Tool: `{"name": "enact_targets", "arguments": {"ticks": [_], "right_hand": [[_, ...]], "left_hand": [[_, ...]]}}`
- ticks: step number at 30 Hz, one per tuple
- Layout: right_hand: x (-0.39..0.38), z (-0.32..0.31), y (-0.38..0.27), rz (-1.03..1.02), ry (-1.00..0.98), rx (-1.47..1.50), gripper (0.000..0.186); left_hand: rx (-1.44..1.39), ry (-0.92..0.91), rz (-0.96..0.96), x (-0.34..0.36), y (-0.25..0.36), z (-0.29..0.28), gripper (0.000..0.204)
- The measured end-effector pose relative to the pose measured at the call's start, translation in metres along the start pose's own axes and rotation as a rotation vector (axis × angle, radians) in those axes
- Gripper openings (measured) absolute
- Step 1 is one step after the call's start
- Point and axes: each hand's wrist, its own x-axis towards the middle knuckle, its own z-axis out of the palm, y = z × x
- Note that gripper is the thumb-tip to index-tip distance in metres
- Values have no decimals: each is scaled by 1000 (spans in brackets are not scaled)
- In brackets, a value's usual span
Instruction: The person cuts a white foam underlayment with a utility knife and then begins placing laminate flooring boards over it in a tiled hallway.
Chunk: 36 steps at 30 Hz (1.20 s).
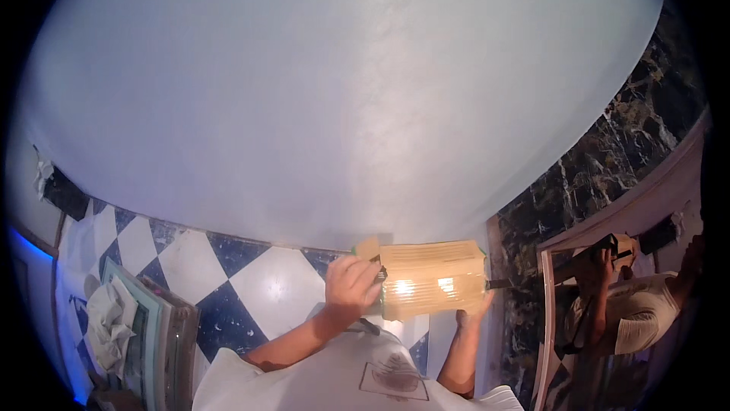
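While between hands (351, 283): tan box (433, 279).

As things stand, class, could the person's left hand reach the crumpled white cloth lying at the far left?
Probably not without letting go: the left hand grips the tan slatted box, and the white cloth lies well off to the left, though nothing blocks the way.

Pale bluish-white wall (342, 84). Below it, a floor (258, 282) of dark blue and white diamond checks. Right of the wall, black marble (608, 160) with whitish veins. Under the wall's lower edge, a tan, ribbed box (433, 278) with two glowing yellow spots.
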Motion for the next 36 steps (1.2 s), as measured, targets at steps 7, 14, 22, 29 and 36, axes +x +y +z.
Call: {"name": "enact_targets", "arguments": {"ticks": [7,14,22,29,36], "right_hand": [[6,-30,37,8,-62,4,42],[-11,9,-11,-24,-142,-19,42],[14,12,-1,-195,-281,-81,31],[44,-6,32,-34,-305,5,52],[54,15,22,-176,-271,-112,28]], "left_hand": [[-38,81,-105,-15,17,15,32],[217,96,-233,-41,46,20,54],[176,53,-395,-31,57,44,58],[48,112,-448,-8,40,40,26],[-215,212,-421,18,-4,58,22]]}}
